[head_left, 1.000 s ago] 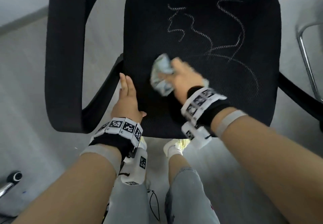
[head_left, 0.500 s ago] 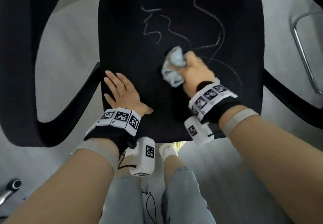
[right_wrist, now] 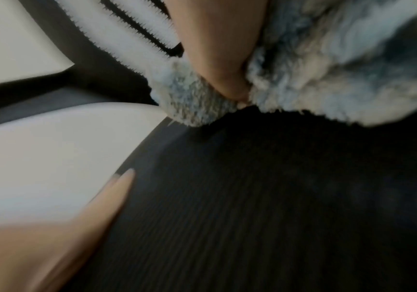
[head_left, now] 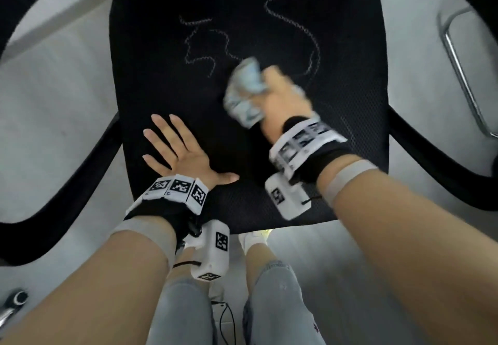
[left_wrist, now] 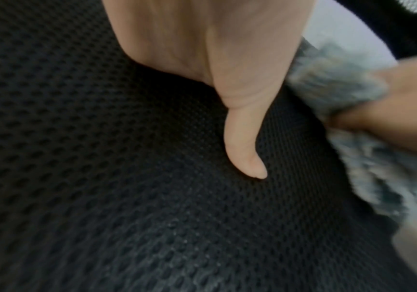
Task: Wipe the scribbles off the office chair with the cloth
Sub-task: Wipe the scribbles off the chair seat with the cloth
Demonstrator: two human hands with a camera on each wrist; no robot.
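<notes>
A black mesh chair seat fills the head view, with white chalk scribbles across its far half. My right hand grips a bunched pale blue-grey fluffy cloth and presses it on the seat's middle, just below the scribbles. The cloth wraps round my thumb in the right wrist view. My left hand lies flat with fingers spread on the seat's near left part. Its thumb rests on the mesh, and the cloth shows beside it.
Black armrests curve at the left and right of the seat. A chrome tube frame stands at the far right on the pale floor. My legs in grey jeans stand at the seat's front edge.
My right hand has carried the cloth from the seat's near left up toward the scribbles. The lower curved strokes look fainter. My left hand has spread flat on the seat.
</notes>
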